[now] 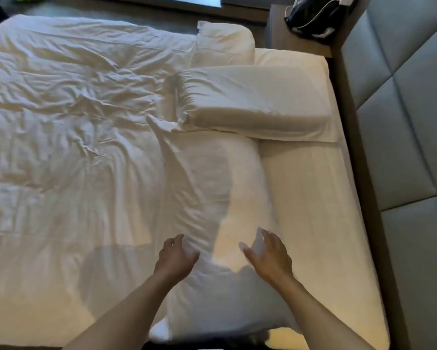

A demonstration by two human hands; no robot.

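A long white pillow [212,188] lies on the bed in front of me, running from the near edge toward the middle. My left hand [175,256] hovers over its left side with fingers spread and loosely bent. My right hand [268,253] hangs over its right side, fingers also spread. Neither hand holds anything. A second white pillow [257,102] lies flat across the far end of the first. A third pillow [225,42] sits behind it.
A crumpled white duvet [68,117] covers the left of the bed. The bare mattress sheet [313,198] shows at the right. A grey padded headboard [409,122] runs along the right side. A dark bag [313,18] with cables rests on the nightstand [290,44].
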